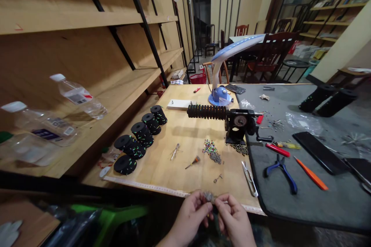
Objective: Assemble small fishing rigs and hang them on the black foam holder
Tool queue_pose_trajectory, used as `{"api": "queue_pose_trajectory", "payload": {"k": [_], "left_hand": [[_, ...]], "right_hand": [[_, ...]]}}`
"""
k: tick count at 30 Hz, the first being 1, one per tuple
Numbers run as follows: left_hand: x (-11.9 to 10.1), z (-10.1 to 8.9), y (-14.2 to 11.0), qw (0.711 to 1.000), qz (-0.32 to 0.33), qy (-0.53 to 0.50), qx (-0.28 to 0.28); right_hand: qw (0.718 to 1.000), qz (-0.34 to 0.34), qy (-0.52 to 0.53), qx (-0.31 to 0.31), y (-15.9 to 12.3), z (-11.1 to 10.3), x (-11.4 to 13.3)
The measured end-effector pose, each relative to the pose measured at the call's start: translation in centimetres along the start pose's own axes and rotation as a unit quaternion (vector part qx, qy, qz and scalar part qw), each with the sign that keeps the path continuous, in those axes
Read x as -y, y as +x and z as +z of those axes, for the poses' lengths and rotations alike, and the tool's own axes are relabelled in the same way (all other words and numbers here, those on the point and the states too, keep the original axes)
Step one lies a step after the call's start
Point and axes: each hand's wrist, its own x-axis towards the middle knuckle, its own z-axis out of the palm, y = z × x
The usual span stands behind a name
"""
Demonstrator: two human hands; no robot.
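Pinching with both hands, I am holding a small, grey, wispy bundle (209,196) by the front edge of the light-brown wooden table (162,173). My left hand (191,213) is curling its thumb and fingers close together on one side. My right hand (234,216) is pinching the other side, leaving hardly any gap. A long, pale measuring strip (145,185) is running along the table edge. Small, thin, metal bits (218,178) are lying just past my fingers.

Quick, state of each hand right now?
Left hand: closed, pinching a small, greyish, wispy bundle; material unclear.
Right hand: closed, pinching that same bundle at its right edge.
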Motion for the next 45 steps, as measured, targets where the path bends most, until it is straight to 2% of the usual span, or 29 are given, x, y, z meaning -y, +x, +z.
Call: {"api": "queue_pose_trajectory", "payload": {"k": [7,15,20,25,33,41,45], "left_hand": [[0.0,0.3,-0.2,0.999,0.011,0.034,0.004],[1.0,0.2,-0.2,0.995,0.034,0.089,-0.017],[0.7,0.4,-0.2,0.998,0.021,0.051,0.001],[-0.1,0.7,-0.1,1.0,0.01,0.002,0.013],[0.6,0.5,0.6,0.999,0.009,0.028,-0.017],[1.1,0.2,0.6,0.999,0.01,0.035,-0.027],[0.8,0.4,0.3,0.997,0.041,0.052,-0.037]], "right_hand": [[1.0,0.005,0.003,-0.017,0.2,0.0,0.2],[0.999,-0.005,-0.016,-0.03,0.2,0.0,0.1],[1.0,-0.014,-0.012,-0.013,0.4,-0.6,-0.8],[1.0,-0.012,-0.011,-0.012,0.3,-0.6,-0.6],[1.0,0.001,-0.012,-0.014,0.3,-0.6,-0.5],[1.0,0.007,0.007,0.025,-0.4,-0.8,-1.5],[0.999,0.026,0.024,0.032,-0.3,-0.6,-1.8]]}}
